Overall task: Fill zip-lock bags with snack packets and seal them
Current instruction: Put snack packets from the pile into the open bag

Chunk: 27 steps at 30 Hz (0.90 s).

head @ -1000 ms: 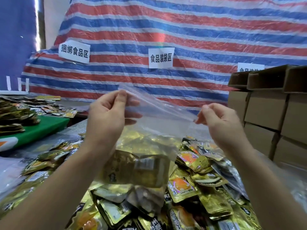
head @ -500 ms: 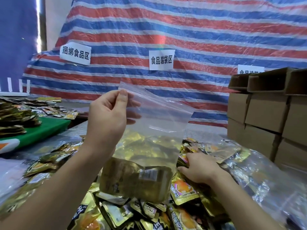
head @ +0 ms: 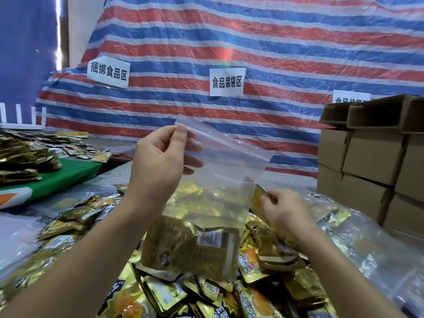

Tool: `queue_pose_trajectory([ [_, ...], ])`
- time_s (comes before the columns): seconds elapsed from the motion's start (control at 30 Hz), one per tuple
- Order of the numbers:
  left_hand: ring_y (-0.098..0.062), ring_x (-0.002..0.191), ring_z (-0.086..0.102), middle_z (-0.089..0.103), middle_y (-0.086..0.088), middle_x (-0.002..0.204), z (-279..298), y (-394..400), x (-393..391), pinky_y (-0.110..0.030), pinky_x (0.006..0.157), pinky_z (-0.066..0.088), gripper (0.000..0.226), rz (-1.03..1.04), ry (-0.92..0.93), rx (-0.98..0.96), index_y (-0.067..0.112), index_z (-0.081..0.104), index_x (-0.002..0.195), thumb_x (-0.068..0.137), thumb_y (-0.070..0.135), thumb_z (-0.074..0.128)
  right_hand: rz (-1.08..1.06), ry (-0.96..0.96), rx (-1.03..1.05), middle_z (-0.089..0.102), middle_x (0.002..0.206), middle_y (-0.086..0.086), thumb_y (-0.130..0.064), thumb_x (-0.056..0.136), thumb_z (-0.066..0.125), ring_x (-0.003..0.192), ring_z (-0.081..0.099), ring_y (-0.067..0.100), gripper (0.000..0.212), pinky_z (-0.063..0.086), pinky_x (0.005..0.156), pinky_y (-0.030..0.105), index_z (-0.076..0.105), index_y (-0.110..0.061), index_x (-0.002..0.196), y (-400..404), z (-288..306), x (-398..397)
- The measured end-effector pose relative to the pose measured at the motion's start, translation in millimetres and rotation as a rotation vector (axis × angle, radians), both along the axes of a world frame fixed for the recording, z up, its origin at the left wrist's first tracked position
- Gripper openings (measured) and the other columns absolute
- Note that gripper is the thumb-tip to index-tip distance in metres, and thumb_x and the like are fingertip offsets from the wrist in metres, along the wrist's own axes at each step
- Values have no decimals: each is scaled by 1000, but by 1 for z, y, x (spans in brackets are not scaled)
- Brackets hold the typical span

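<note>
My left hand (head: 160, 164) pinches the top left corner of the clear, soft plastic zip-lock bag (head: 220, 184), thumb in front and fingers behind the film, and holds it up above the middle of the table. The zip strip runs down to the right and its mouth is not yet sealed, I judge. A few gold foil snack packets (head: 190, 246) lie at the bottom of the bag and pull it down.

My right hand (head: 284, 210) is lower, just beside the right edge of the bag, and its fingers grasp one more gold packet with an orange print (head: 260, 200) taken from the heap of loose packets (head: 206, 292) covering the near part of the table.

The bag is thin and floppy, so I think it will fold shut if only one corner is held; a grip on the stiffer zip strip is better. The foil packets look light and slippery, so I would pinch them at the flat sealed edge. Brown cardboard boxes (head: 371, 161) stand at the right edge.
</note>
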<state>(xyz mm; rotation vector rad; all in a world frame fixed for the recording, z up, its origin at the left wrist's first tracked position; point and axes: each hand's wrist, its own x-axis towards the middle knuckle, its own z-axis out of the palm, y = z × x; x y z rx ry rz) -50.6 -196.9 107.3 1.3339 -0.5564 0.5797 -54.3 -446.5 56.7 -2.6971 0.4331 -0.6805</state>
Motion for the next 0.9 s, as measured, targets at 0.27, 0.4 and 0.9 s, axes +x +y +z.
queue_pose_trajectory([
  [0.27,-17,65,71,73,3,79,-2,-2,-1,-21,53,54,29,-15,-1,13,21,67,89,104,29,44,78,-54,70,65,78,0,-37,104,42,68,62,16,31,42,53,31,60,-21,84,-4,11,-5],
  [0.4,-16,66,71,73,3,80,-2,-3,-2,-21,53,54,27,-20,0,27,22,67,90,104,29,44,37,333,-54,67,92,1,-41,102,44,79,66,18,30,56,78,39,61,-17,101,-9,6,1],
  [0.9,-16,66,71,74,3,81,-3,-4,-4,-20,53,53,26,-37,3,45,23,66,91,104,29,44,261,-68,787,68,72,5,-24,94,66,51,61,9,23,44,46,22,63,-2,101,-14,15,-8],
])
